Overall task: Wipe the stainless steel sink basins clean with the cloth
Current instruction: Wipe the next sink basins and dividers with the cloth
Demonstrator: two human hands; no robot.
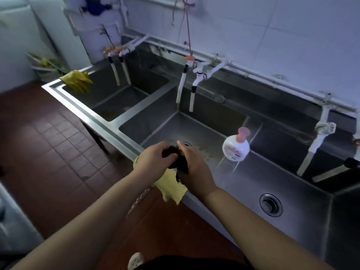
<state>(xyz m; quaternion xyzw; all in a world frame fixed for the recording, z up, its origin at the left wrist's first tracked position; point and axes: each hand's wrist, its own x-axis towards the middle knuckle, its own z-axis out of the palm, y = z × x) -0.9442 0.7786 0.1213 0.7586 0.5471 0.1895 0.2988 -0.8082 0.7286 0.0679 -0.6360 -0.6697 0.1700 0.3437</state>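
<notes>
Over sink [229,184] rim, both hands [155,159] grip dark cloth [178,161].

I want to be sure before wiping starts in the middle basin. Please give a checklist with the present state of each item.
1. Dark cloth held by left hand and right hand: ok.
2. Cloth touching the middle basin: not ok, held above it.
3. Residue near the drain: not ok, specks visible.
4. Soap pump bottle out of the way: not ok, it stands on the divider.
5. Cloth wet: cannot tell.
</notes>
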